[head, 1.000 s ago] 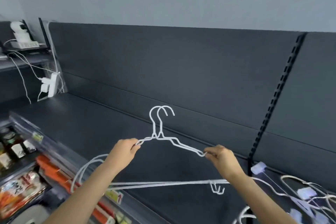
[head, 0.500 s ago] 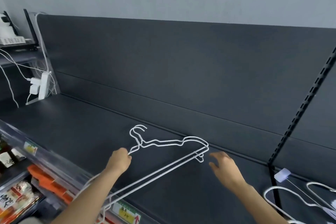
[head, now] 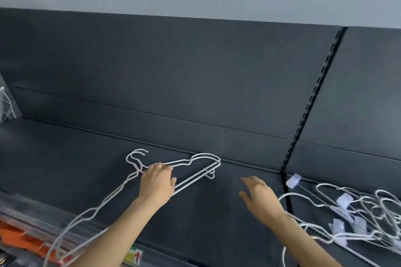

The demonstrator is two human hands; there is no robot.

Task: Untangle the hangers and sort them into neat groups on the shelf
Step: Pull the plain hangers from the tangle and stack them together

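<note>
White wire hanger tangle (head: 345, 199): just rt of right hand (head: 258, 195), fingers splayed, empty; left hand (head: 157, 182) grips white wire hanger pair (head: 196, 177).

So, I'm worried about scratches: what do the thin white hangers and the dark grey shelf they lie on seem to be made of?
The thin white hangers look like bent metal wire with a white coating: slim round rod, tight bends at hook and shoulders. The dark grey shelf is probably painted sheet metal, matte: flat panels with seams and a slotted upright. Neither is certain from looks alone.
</note>
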